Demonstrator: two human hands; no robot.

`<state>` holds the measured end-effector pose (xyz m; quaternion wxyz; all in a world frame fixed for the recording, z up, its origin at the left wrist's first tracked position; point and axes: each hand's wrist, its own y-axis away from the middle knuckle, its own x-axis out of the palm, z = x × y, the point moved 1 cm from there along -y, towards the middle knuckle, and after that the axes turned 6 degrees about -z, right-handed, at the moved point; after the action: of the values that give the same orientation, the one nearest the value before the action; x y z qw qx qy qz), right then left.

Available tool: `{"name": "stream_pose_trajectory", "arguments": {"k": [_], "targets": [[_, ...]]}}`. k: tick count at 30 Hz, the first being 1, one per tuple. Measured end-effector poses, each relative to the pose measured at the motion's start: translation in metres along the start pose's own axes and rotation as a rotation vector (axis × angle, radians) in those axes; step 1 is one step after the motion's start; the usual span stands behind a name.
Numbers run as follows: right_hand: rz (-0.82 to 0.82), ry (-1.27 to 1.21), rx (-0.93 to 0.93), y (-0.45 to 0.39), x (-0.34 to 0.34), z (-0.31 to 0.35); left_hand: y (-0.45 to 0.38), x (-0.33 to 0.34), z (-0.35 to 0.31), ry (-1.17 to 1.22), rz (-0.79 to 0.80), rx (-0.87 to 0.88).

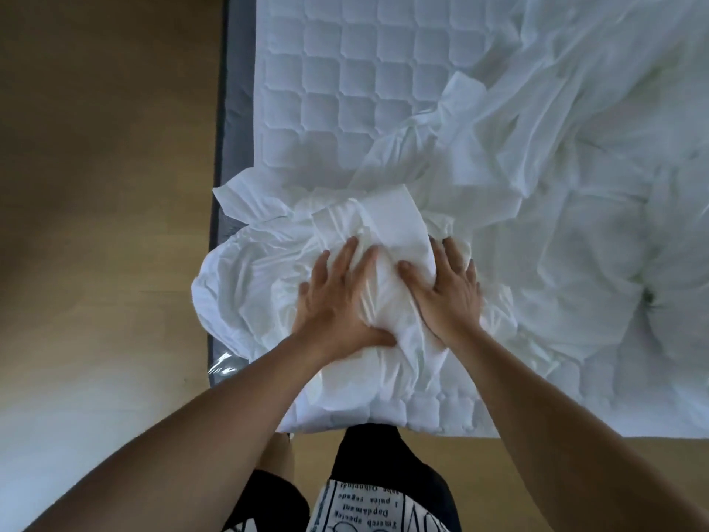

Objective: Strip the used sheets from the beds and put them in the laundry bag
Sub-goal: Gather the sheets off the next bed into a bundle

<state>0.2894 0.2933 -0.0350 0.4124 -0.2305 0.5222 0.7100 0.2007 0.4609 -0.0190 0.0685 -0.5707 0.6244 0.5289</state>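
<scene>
Both hands, left hand [337, 297] and right hand [447, 291], press flat, fingers spread, on the bunched white sheet [268, 278] at the mattress [345, 90] near-left corner.

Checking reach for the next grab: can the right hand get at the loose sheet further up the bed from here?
Probably yes. The right hand presses on the bunched sheet at the mattress corner, and the loose sheet spreads right beside it with nothing between. Its far end runs out of view.
</scene>
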Motion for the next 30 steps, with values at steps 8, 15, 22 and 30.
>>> {"name": "stream_pose_trajectory", "arguments": {"k": [8, 15, 22, 30], "targets": [[-0.185, 0.096, -0.002, -0.037, 0.055, -0.008, -0.051, 0.03, 0.038, 0.087, -0.055, 0.011], [-0.099, 0.035, -0.063, -0.019, 0.024, -0.004, 0.001, 0.017, 0.016, 0.013, -0.237, -0.135], [0.138, -0.059, -0.038, -0.005, 0.003, 0.006, 0.063, 0.025, 0.012, 0.731, -0.173, -0.904], [0.359, -0.566, 0.154, -0.012, -0.013, 0.005, 0.049, 0.026, 0.002, 0.975, -0.274, -0.802]]}}
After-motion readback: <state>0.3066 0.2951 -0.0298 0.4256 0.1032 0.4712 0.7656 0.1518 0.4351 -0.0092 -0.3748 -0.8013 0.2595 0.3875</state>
